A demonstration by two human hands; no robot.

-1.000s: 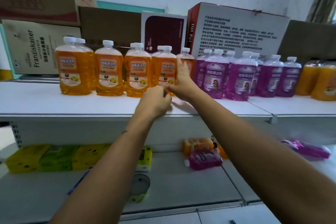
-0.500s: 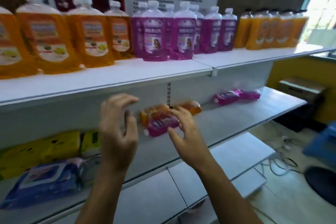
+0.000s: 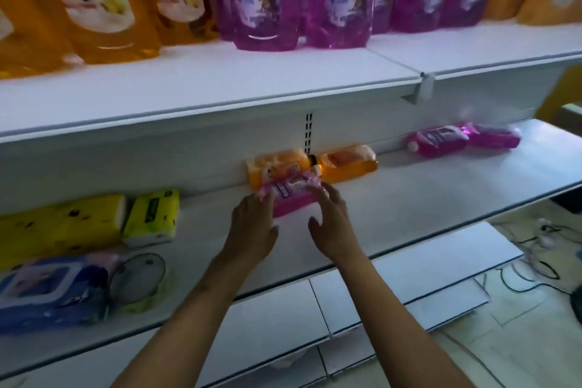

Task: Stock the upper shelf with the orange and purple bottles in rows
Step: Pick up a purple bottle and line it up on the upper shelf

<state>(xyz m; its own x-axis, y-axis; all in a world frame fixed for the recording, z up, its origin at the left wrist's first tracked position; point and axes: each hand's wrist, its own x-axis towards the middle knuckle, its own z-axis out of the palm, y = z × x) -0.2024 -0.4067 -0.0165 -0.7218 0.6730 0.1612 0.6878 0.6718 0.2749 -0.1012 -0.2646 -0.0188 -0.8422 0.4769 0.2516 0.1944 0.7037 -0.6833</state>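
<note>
Both hands reach a purple bottle [image 3: 291,195] lying on the lower shelf [image 3: 409,195]: left hand [image 3: 253,224] fingers touch it, apparently ungripped; right hand [image 3: 330,224] fingers spread beside it.

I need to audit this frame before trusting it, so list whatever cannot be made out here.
- Upright orange bottles and purple bottles on the upper shelf: caps cut off by the top edge of the head view.
- Lying purple bottle: its ends are covered by the left hand and right hand, so the grip cannot be told.
- Labels: print blurred, unreadable.
- Two lying orange bottles: partly hidden behind the purple one.
</note>
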